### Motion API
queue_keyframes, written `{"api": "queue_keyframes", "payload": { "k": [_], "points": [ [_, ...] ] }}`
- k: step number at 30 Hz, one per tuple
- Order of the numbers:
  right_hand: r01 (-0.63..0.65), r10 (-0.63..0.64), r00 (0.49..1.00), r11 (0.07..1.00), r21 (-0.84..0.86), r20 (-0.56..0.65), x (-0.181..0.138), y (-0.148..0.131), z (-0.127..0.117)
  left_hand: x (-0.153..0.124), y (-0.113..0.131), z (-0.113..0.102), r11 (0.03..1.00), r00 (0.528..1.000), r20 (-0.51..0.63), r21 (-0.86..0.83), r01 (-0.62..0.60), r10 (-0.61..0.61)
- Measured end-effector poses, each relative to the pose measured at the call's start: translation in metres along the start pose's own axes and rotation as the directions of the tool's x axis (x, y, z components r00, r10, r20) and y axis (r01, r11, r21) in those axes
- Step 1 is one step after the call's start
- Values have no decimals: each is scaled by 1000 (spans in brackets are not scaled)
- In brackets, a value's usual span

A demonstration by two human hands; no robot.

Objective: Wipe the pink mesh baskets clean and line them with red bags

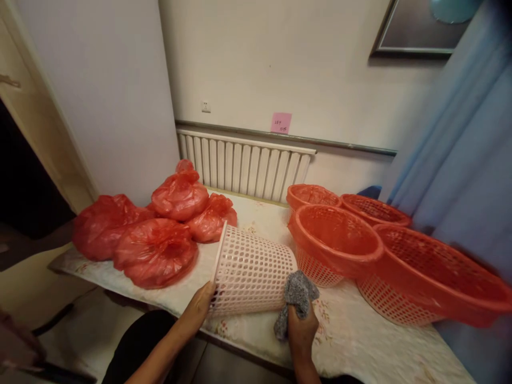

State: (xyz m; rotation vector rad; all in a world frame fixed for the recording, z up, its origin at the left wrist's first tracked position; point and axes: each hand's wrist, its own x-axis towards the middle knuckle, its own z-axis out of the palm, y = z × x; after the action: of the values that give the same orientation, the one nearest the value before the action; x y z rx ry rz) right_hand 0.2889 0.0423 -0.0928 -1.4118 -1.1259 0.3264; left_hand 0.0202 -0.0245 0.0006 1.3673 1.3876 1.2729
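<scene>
A pale pink perforated wastebasket (256, 269) lies on its side on the table, its rim to the left and its base to the right. My left hand (203, 305) grips the rim, with some fingers hidden inside. In my right hand (303, 322) is a bunched grey cloth (298, 293), pressed against the basket near its base. Just to the right stands a wastebasket lined with a red plastic bag (338, 232). Several tied, filled red plastic bags (158, 253) sit to the left.
More red-lined baskets (424, 277) stand at the right of the flower-patterned table (256, 341). Behind are a white radiator (244, 160) and a pink note (281, 123) on the wall. A blue curtain (464, 160) hangs at the right, beside the baskets.
</scene>
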Motion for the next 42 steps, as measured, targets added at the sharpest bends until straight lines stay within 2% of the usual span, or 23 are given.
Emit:
{"api": "queue_keyframes", "payload": {
  "k": [6, 8, 10, 12, 14, 16, 18, 20, 23, 25, 27, 30, 33, 38, 42],
  "points": [
    [-13, 15, 1000, 992, -128, 18, -21, -18, -10, -2, -5, 4, 999, 998, -55, 31, -40, 42],
    [32, -25, 998, 989, -144, 52, -34, -24, -10, -2, -4, 5, 999, 997, -61, 19, -51, 52],
    [144, -131, 986, 982, -121, 103, -48, -35, -7, -1, -3, 7, 998, 996, -63, 0, -57, 57],
    [308, -295, 943, 949, -67, 156, -64, -50, -2, -2, -1, 10, 997, 995, -67, -7, -80, 79],
    [462, -453, 867, 887, 8, 206, -77, -70, 6, -4, 1, 13, 995, 993, -69, -2, -98, 97],
    [570, -574, 783, 816, 92, 241, -87, -91, 15, -6, 0, 15, 994, 992, -64, -12, -106, 105],
    [637, -649, 726, 760, 133, 227, -92, -107, 26, -8, -3, 16, 992, 991, -64, -34, -122, 120],
    [678, -688, 700, 725, 125, 192, -91, -118, 38, -9, -6, 14, 987, 986, -67, -50, -156, 152],
    [686, -690, 696, 721, 101, 197, -83, -126, 52, -8, -6, 11, 979, 979, -48, -49, -199, 197],
    [672, -671, 704, 735, 86, 233, -73, -131, 58, -6, -2, 9, 976, 977, -29, -43, -214, 213],
    [633, -621, 734, 772, 55, 273, -59, -137, 62, -4, 2, 8, 977, 977, -20, -31, -212, 212],
    [507, -477, 824, 862, -22, 305, -31, -144, 62, -4, 5, 8, 987, 987, -23, -2, -159, 158],
    [388, -339, 893, 913, -123, 297, 3, -136, 55, -4, 2, 9, 992, 992, -39, 39, -121, 123],
    [222, -180, 970, 932, -288, 164, 44, -95, 34, -3, 1, 10, 992, 992, 2, -4, -122, 122],
    [42, -38, 999, 952, -303, 16, 41, -69, 19, -4, 5, 8, 989, 990, 47, -68, -131, 135]
  ]
}}
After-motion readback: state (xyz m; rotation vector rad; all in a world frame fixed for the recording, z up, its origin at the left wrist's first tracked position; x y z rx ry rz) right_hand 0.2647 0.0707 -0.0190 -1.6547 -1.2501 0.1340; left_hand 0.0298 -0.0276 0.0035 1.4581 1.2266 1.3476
